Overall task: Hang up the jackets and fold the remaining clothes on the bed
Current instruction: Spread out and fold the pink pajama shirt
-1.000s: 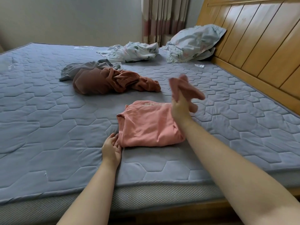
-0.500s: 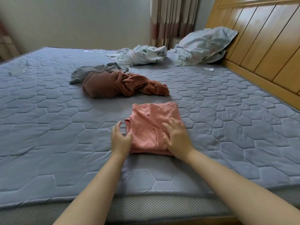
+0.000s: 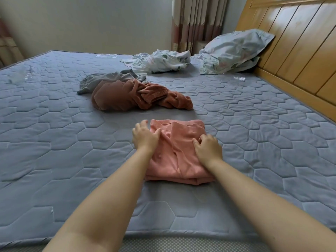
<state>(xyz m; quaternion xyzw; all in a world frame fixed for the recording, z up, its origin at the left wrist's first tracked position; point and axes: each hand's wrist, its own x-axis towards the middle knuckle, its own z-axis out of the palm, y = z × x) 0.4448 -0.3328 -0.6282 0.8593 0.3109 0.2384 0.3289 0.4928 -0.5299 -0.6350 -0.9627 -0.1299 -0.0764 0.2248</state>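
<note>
while both arms reach over the mattress (image 3: 54, 128), a folded pink garment (image 3: 181, 160) lies near its front edge. the left hand (image 3: 145, 138) rests flat on the cloth's left side, fingers loose. the right hand (image 3: 208, 149) sits on the right side, fingers bent; whether they pinch the cloth i cannot tell. beyond lie a brown garment (image 3: 127, 97) and a grey garment (image 3: 107, 81), touching.

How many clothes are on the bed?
3: a pink top folded nearest, a brown garment heaped behind it, a grey one partly beneath that. More may hide in the heap. The floral cloth looks like bedding.
</note>
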